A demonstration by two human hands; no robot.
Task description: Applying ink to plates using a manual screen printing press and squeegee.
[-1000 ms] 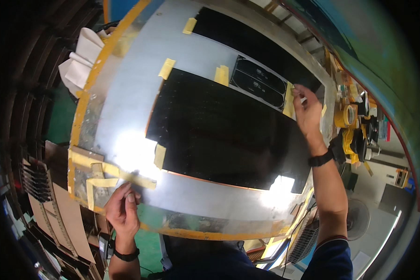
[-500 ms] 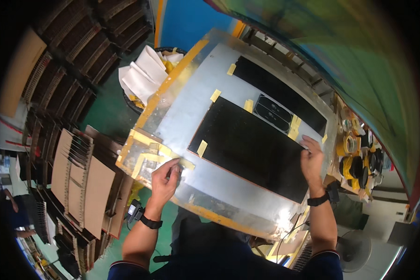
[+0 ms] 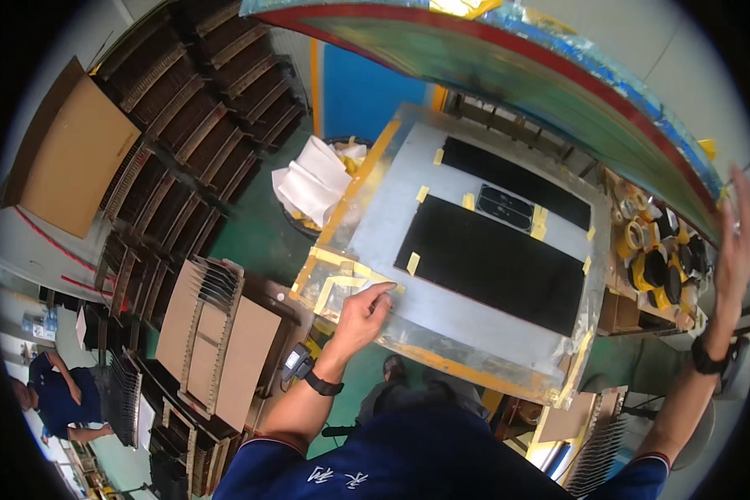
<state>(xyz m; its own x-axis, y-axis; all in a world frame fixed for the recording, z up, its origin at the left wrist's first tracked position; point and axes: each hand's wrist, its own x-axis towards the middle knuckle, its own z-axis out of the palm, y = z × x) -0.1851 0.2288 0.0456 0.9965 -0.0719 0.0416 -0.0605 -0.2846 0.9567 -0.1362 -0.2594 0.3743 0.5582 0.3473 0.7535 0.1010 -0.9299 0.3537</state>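
Note:
A large black panel (image 3: 492, 267) and a narrower black panel (image 3: 517, 179) lie on a pale flat bed (image 3: 373, 237). Between them is a small black piece with white outlines (image 3: 506, 207). Short strips of yellow tape (image 3: 413, 263) sit along their edges. Over the bed's near left edge, my left hand (image 3: 362, 319) is closed, thumb and forefinger together, its fingertip by a tape end; anything inside the pinch is too small to make out. My right hand (image 3: 733, 242) is raised at far right, fingers stretched, at the end of a tilted frame (image 3: 550, 71).
Rolls of tape (image 3: 654, 267) crowd a shelf right of the bed. A basket with white sheets (image 3: 312, 179) stands behind its left side. Dark slatted racks (image 3: 171, 108) and brown boards (image 3: 254, 350) fill the left. Another person (image 3: 62, 387) is at far left.
My right hand has left the large panel's right edge and gone up to the frame's end. A tape strip now shows where it was. My left hand stays pinched; the view has shifted.

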